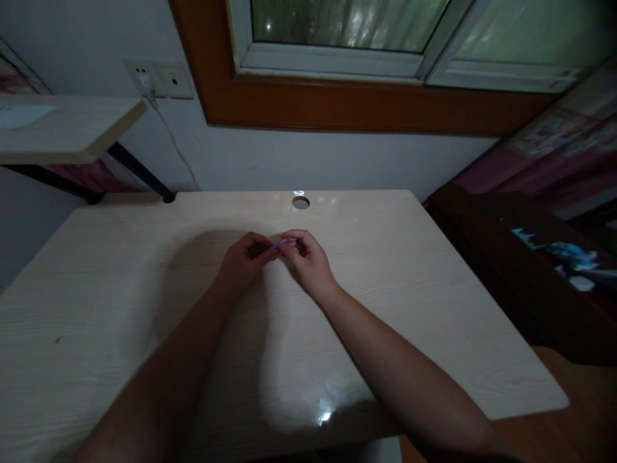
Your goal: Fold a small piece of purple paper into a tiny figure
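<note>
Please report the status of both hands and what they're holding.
Left hand, right hand: both pinching purple item. Item mostly hidden, shape unclear. In the way: fingers covering it.

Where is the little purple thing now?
In the head view, the little purple thing is held between the left hand and right hand, near the middle, below and left of the round hole in the desk.

Dim light, soft shadows, glare on tabletop (409,270)

Mostly hidden, the purple item (283,242) is too small to identify. The window (347,26) is cut off above, the shelf (77,125) at left.
</note>
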### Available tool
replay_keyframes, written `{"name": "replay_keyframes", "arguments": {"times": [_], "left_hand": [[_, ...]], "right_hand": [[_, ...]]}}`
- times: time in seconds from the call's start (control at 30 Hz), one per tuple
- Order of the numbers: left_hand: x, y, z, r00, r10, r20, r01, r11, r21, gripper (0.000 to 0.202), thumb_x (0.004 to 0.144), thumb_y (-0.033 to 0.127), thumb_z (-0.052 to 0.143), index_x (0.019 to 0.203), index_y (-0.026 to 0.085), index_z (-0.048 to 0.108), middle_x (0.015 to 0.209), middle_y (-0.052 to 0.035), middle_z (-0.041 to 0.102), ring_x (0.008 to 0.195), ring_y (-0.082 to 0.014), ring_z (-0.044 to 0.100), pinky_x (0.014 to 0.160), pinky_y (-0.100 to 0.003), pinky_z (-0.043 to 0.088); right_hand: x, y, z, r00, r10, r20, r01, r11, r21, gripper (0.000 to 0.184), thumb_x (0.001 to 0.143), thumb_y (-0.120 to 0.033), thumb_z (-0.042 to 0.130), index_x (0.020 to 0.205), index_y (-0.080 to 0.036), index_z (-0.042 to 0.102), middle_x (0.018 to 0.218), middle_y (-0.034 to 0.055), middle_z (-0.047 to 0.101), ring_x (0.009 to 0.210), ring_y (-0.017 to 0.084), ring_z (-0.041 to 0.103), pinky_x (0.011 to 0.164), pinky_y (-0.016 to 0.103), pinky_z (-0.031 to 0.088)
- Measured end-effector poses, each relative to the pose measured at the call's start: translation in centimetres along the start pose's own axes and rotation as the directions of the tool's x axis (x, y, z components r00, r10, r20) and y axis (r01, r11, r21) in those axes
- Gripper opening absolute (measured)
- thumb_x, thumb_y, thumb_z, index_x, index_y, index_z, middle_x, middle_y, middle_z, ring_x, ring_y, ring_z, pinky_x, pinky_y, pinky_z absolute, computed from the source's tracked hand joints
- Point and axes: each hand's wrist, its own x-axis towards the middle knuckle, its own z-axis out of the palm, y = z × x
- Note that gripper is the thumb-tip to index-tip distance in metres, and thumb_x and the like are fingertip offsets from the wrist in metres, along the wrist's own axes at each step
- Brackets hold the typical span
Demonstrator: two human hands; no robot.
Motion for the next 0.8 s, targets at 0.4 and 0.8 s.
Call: {"name": "replay_keyframes", "arguments": {"times": [0.4,0.8], "left_hand": [[-0.01,0.02,-0.26,0.999,-0.034,0.008,0.034,0.999,0.033,0.035,0.069,0.046,0.083,0.088,0.021,0.067,0.083,-0.0022,0.072,0.078,-0.0178,0.068,0.073,-0.031,0.055],[-0.09,0.23,-0.19,0.995,-0.049,0.088,0.048,0.999,0.012,0.029,0.074,0.044,0.08,0.089,0.021,0.071,0.085,-0.0042,0.076,0.079,-0.0193,0.071,0.075,-0.033,0.057]], "right_hand": [[0.28,0.3,0.05,1.0,0.013,-0.01,-0.012,0.997,0.077,0.032,0.079,-0.035,0.075,0.107,-0.026,0.064,0.091,0.0001,0.066,0.079,0.014,0.064,0.076,0.03,0.055],[0.18,-0.08,0.13,0.999,0.037,0.011,-0.038,0.994,0.106,0.026,0.081,-0.037,0.073,0.103,-0.025,0.064,0.088,-0.0001,0.068,0.073,0.015,0.067,0.072,0.031,0.057]]}}
